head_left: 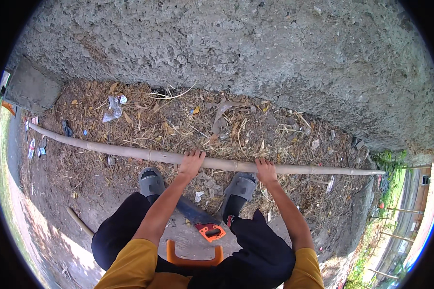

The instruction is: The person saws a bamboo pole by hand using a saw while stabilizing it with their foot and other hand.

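Note:
A long bamboo pole (pixel 115 150) lies across in front of me, running from the far left to the right side. My left hand (pixel 191 164) grips it near its middle, with the fingers curled over the top. A short way to the right, my right hand (pixel 265 171) holds the same pole in a similar grip. Between my feet a handsaw (pixel 211 231) with an orange and red handle rests with its dark blade slanting up toward my left shoe. Both grey clogs (pixel 241 186) stand close to the near side of the pole.
A rough concrete wall (pixel 236 48) rises beyond a strip of dry leaves and litter. Clear plastic waste (pixel 113 110) lies at the left. An orange stool (pixel 194 257) is below me, and a shorter stick (pixel 79 221) lies at the lower left. Green plants (pixel 393 166) grow at the right.

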Tool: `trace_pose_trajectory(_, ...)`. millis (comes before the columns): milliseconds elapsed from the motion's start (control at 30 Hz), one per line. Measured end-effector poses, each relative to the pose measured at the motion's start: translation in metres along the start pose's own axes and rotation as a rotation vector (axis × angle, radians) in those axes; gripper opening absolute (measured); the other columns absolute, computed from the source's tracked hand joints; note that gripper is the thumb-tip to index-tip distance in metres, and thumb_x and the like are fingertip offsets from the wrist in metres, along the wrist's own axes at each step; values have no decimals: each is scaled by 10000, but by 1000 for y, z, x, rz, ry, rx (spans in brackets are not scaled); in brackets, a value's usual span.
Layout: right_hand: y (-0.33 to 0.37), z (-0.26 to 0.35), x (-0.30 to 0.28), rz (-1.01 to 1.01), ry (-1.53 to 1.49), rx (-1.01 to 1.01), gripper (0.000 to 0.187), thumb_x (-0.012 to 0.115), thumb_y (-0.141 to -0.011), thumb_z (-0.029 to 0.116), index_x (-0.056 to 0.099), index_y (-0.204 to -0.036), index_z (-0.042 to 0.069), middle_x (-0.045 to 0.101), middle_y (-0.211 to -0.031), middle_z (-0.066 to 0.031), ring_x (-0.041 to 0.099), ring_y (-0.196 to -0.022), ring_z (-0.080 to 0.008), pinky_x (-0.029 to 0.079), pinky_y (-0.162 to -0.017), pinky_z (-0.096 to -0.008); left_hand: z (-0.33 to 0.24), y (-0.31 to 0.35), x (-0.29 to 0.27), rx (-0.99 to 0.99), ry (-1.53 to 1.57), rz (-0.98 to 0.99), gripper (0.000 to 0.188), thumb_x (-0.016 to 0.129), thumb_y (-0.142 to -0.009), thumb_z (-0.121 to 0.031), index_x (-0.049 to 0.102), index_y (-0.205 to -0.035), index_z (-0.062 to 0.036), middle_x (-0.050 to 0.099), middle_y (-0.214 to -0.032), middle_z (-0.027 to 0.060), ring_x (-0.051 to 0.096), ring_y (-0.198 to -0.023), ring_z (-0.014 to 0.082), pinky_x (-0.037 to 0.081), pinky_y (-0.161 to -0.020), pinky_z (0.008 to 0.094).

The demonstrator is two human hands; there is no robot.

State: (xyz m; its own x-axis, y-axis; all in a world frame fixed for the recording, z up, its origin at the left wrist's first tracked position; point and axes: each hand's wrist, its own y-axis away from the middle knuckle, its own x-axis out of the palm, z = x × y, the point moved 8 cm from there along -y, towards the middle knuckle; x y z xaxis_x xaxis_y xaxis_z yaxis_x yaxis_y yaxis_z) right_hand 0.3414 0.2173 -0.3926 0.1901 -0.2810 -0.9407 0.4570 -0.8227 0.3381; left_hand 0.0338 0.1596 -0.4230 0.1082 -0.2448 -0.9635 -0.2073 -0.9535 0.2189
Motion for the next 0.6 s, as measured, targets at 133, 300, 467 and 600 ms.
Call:
trace_pose_trajectory(133,4,-17,4,157,-170,-76,721,868,-685,224,522,-1308,115,614,-1304,-169,604,-1215,-368,491,-1027,-461,-3,-12,-8,-72,164,199,530,736,-715,-103,592,-1224,-97,701,-1105,148,688,-1059,344,527,-931,456)
trace_pose_trajectory(300,-1,-15,0,330,-235,-32,793,876,-670,268,508,-1359,124,594,-1357,-175,592,-1233,-366,471,-1061,-472,2,-22,-22,68,242,462,416,733,-663,-136,714,-1078,-117,739,-1034,137,709,-1006,320,556,-871,431)
trace_pose_trajectory(467,0,-13,-12,237,-193,51,721,847,-683,230,527,-1323,144,609,-1314,-169,602,-1221,-355,473,-1053,-472,5,-34,-36,-19,355,757,445,771,-620,-142,749,-1063,-97,746,-1010,138,719,-966,293,565,-828,426)
trace_pose_trajectory(600,-16,-6,-21,195,-212,90,636,799,-683,208,592,-1280,131,656,-1275,-162,620,-1191,-372,503,-1032,-460,16,-32,-23,-6,336,920,557,817,-590,-143,730,-1139,-115,742,-1038,127,719,-957,282,573,-799,419)
